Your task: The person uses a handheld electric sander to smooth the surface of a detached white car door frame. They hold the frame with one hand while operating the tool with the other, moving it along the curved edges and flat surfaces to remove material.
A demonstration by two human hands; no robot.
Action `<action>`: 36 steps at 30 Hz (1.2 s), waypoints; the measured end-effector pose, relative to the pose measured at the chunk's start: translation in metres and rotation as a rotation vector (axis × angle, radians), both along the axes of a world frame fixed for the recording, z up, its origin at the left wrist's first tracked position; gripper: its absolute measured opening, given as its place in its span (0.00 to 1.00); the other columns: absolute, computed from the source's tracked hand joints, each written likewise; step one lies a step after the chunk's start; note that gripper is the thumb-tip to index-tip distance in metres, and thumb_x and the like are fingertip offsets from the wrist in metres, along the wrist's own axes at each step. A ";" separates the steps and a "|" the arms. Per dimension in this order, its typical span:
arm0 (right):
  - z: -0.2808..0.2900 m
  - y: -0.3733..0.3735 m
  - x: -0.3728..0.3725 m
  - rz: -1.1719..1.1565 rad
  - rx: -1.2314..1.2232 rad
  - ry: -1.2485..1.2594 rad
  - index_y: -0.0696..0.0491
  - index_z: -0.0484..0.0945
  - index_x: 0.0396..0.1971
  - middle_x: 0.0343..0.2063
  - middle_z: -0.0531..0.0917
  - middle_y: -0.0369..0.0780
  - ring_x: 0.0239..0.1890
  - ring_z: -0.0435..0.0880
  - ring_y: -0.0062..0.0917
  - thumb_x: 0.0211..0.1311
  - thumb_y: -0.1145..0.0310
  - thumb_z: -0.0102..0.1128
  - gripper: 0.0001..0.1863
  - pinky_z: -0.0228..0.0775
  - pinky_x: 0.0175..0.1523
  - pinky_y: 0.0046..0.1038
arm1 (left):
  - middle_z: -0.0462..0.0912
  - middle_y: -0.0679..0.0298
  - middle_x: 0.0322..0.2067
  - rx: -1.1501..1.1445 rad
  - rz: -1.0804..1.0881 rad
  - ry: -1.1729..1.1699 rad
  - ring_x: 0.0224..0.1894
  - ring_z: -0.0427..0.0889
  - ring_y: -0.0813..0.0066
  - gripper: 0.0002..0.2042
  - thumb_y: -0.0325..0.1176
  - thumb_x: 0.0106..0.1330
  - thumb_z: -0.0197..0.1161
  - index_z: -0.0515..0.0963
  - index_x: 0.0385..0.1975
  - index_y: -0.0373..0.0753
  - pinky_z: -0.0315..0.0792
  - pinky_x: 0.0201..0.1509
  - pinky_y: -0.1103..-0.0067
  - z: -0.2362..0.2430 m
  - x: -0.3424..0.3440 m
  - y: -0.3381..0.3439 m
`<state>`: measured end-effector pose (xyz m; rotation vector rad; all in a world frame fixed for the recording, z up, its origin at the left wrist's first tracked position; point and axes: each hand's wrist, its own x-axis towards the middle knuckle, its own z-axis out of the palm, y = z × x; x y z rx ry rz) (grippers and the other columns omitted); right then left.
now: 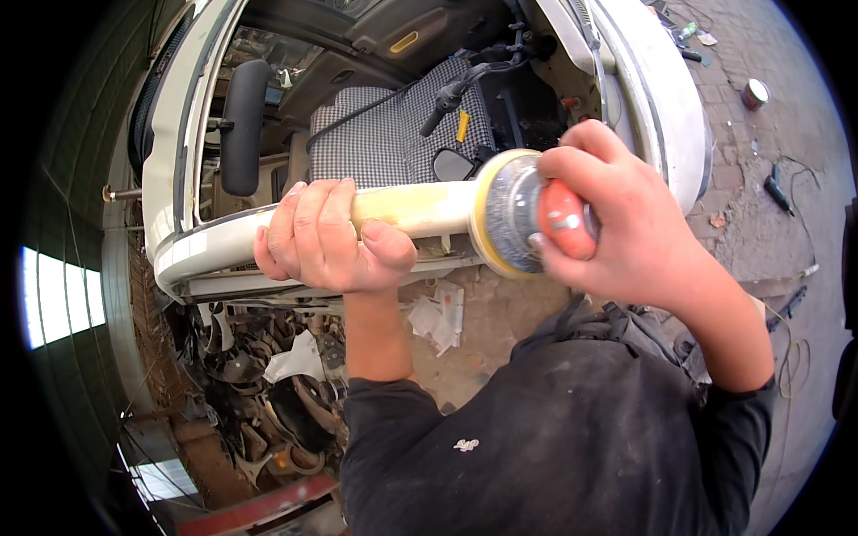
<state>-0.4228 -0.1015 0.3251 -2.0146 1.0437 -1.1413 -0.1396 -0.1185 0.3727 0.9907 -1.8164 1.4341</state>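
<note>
My right hand (621,214) is closed round the orange-red grip of a round sander (508,213) with a grey body and a yellow-rimmed pad. The pad's edge meets the pale window pillar (424,205) of a white vehicle body, where cream and yellowish patches show. Further left along that pillar, my left hand (326,237) wraps over it, fingers across the top and thumb on the near side. The pad's working face is turned away from view. Slight blur lies over the sander and my right hand.
Behind the pillar are a checkered seat (384,125), a handlebar (456,94) and a loose mirror (453,165). A dark side mirror (244,129) juts up at the left. Scrap parts (259,393) pile up below left. A can (755,94) and a corded tool (778,192) lie right.
</note>
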 end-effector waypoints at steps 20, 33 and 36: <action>0.002 0.009 0.005 -0.011 -0.015 0.011 0.52 0.80 0.47 0.46 0.77 0.45 0.43 0.85 0.46 0.45 0.72 0.76 0.25 0.81 0.48 0.40 | 0.88 0.66 0.29 0.017 0.004 0.039 0.45 0.85 0.64 0.22 0.47 0.66 0.45 0.85 0.26 0.42 0.55 0.76 0.62 -0.003 0.003 -0.001; -0.052 0.023 -0.050 -0.185 0.077 0.164 0.53 0.79 0.48 0.46 0.78 0.46 0.46 0.85 0.46 0.47 0.71 0.76 0.25 0.80 0.50 0.41 | 0.88 0.66 0.29 0.010 0.020 0.054 0.46 0.85 0.64 0.22 0.47 0.67 0.44 0.84 0.26 0.42 0.56 0.76 0.61 -0.005 0.002 0.002; -0.019 0.014 -0.020 -0.088 0.020 0.066 0.53 0.80 0.48 0.47 0.78 0.45 0.45 0.85 0.46 0.46 0.71 0.76 0.26 0.80 0.49 0.41 | 0.88 0.66 0.29 -0.001 -0.003 0.054 0.46 0.85 0.64 0.22 0.47 0.67 0.44 0.84 0.25 0.42 0.57 0.75 0.61 -0.005 0.003 -0.002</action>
